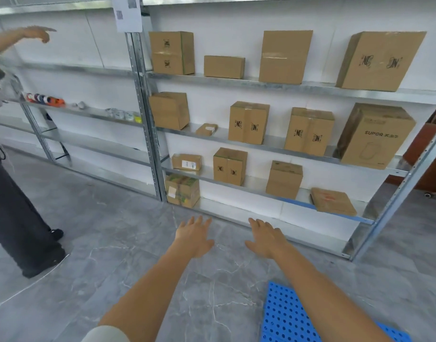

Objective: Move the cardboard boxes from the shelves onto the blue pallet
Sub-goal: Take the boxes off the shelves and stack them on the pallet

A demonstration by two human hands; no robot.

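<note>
Two bare forearms reach in from the near edge. Left hand [194, 236]: flat, palm down, fingers spread wide, holding nothing. Right hand [266, 239]: the same, wide and empty, thumb turned inward. The two are level and apart, hovering over the grey marbled floor [113, 255], short of the rack.

Blue pallet [286, 317]: on the floor, near right, perforated top, partly hidden under the right forearm.

Beyond the hands are the metal shelves [273, 87]. In the right bay, cardboard boxes [248, 122] are spaced along every level.
- Low, by the centre upright: a green-printed box [182, 190].
- Low, right: a flat box [333, 201] lying down.
- Middle level, right end: a large box marked SUPOR [375, 137].
- Top level: four boxes, well apart.

In the left bay, tape rolls [44, 99] sit in a row on one shelf. A sheet with printed codes [128, 13] hangs high on the upright.

Far left: a second person [12, 206] in dark trousers, with a raised arm [14, 39] stretched toward the left bay.
</note>
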